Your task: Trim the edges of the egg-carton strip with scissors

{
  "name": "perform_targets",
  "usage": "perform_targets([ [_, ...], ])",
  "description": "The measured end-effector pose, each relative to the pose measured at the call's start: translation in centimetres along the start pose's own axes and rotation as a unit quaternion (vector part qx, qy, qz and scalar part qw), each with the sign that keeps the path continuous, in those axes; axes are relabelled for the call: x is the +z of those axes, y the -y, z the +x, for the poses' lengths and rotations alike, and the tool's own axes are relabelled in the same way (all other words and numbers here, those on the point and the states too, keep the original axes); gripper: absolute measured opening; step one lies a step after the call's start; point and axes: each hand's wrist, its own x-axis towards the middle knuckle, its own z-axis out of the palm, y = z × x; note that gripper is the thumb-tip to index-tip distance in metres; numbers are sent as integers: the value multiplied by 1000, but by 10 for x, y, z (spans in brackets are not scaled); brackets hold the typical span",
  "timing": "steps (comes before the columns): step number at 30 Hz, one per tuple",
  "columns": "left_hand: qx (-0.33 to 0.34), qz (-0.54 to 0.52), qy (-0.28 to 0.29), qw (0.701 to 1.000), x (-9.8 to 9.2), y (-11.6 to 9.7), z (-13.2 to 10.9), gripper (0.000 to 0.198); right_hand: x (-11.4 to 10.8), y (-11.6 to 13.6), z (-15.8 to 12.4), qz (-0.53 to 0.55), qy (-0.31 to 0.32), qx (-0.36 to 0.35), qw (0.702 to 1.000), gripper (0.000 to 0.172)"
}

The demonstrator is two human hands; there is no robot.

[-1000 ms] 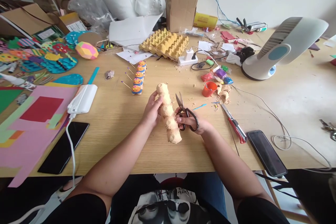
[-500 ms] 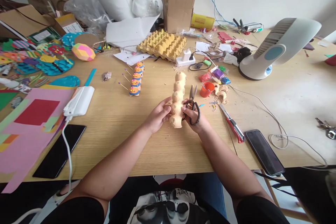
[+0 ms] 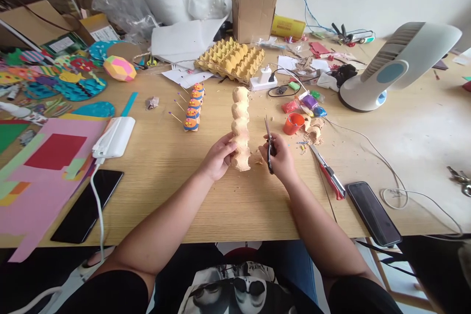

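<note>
My left hand is closed on the lower left side of a pale strip of egg carton, a row of several rounded bumps pointing away from me above the table. To its right, my right hand holds black-handled scissors, blades pointing away and apart from the strip. Small carton scraps lie between the hands. Beyond my left hand stands a painted orange and blue egg-carton caterpillar with several pins sticking out on its left.
At right are a red cup, carton offcuts, a utility knife, a phone and a white fan. A yellow egg tray and cardboard box stand behind. Coloured paper, a power bank and another phone lie left.
My right hand has let go of the strip and moved right, turning the scissors so their blades now look closed. My left hand keeps the strip, shifted slightly left and away.
</note>
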Motion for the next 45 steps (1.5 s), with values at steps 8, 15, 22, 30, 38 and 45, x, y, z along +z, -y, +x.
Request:
perform_targets([
  [8, 6, -28, -13, 1000, -4, -1, 3, 45, -3, 9, -2, -193, 97, -128, 968, 28],
  [15, -17, -64, -16, 998, -4, -3, 3, 37, -6, 10, -1, -306, 100, -192, 927, 25],
  [22, -25, -83, 0, 996, 1, -6, 1, 30, -5, 7, -3, -378, 86, -237, 891, 24],
  [30, -49, -103, -34, 993, 2, -6, 1, 24, -7, 9, -3, -426, 81, -259, 863, 22],
  [38, -56, -139, -77, 986, 9, -9, -1, 15, -8, 10, -5, -485, 47, -237, 841, 20],
  [45, -73, -154, -79, 982, 16, -20, -5, 20, -8, 12, -2, -418, 9, -147, 896, 22],
])
